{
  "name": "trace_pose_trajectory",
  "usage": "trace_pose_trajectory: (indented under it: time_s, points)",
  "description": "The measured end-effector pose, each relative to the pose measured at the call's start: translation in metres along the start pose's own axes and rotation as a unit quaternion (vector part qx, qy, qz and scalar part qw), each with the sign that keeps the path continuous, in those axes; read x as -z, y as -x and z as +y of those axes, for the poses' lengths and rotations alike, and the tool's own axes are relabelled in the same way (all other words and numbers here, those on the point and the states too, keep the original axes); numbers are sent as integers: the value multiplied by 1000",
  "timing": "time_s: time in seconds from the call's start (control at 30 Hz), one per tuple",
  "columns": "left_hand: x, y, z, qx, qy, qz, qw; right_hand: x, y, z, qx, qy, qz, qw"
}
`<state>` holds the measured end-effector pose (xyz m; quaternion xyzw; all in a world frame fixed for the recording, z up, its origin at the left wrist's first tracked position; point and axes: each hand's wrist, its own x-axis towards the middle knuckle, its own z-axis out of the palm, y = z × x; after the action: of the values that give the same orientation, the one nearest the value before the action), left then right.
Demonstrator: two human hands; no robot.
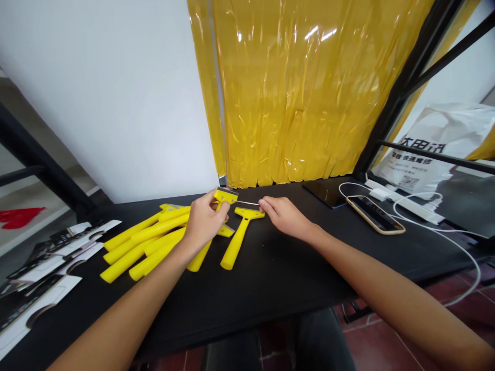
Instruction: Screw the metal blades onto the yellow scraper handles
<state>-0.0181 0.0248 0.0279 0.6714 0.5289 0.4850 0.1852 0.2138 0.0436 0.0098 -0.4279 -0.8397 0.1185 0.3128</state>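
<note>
My left hand point(204, 219) is closed around a yellow scraper point(225, 196), its flat head with a metal edge turned up towards the back wall. Between thumb and fingers, my right hand point(284, 214) pinches a thin metal rod point(247, 203). The rod's far end reaches the scraper's head; its other end is hidden in my fingers. Just below the rod, a second yellow scraper point(235, 242) lies on the black table point(278, 288), touched by neither hand. Several more yellow scrapers point(124, 263) lie in a heap, partly behind my left hand and forearm.
Printed cards point(54, 299) are piled at the left. On the right lie a dark tablet point(325, 192), a phone point(375, 214) and a power strip point(406, 203) with white cables. A white plastic bag point(429, 139) stands behind a black frame. Yellow plastic sheeting point(301, 103) hangs at the back.
</note>
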Motion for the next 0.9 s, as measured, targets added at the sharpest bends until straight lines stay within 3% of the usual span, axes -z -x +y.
trace_pose_trajectory:
  time_s: [0.1, 0.27, 0.33, 0.4, 0.47, 0.53, 0.57, 0.6, 0.63, 0.77, 0.83, 0.9]
  points:
    - [-1, -1, -1, -1, 7, -3, 1000, 0, 1, -1, -6, -24, -5, 1000]
    - [-1, -2, -4, -2, 22, -11, 1000, -4, 2, -2, 12, 35, -16, 999]
    - [0, -1, -1, -7, 29, -5, 1000, -7, 2, -3, 3, -22, -20, 1000]
    - [1, 1, 3, -12, 29, 3, 999, -10, 1, -4, -37, -145, -39, 988]
    - [3, 2, 6, -20, 36, 7, 999, -11, 0, -6, -116, -302, -85, 942]
    - [4, 3, 8, -29, 46, 4, 999, -11, -1, -7, -183, -432, -146, 871]
    - [5, 3, 8, -34, 49, 1, 998, -11, -1, -6, -199, -468, -173, 843]
    - [5, 3, 7, -38, 46, -4, 998, -10, -1, -6, -204, -478, -188, 833]
    - [5, 3, 6, -42, 35, -10, 998, -10, -1, -6, -199, -459, -185, 846]
    - [4, 2, 1, -46, -47, -17, 998, -9, 2, -7, -82, -187, -46, 978]
    - [3, 3, 1, -49, -69, -5, 996, -10, 4, -10, -15, -84, 3, 996]
    - [3, 5, 3, -59, -68, 3, 996, -11, 5, -13, 4, -90, 12, 996]
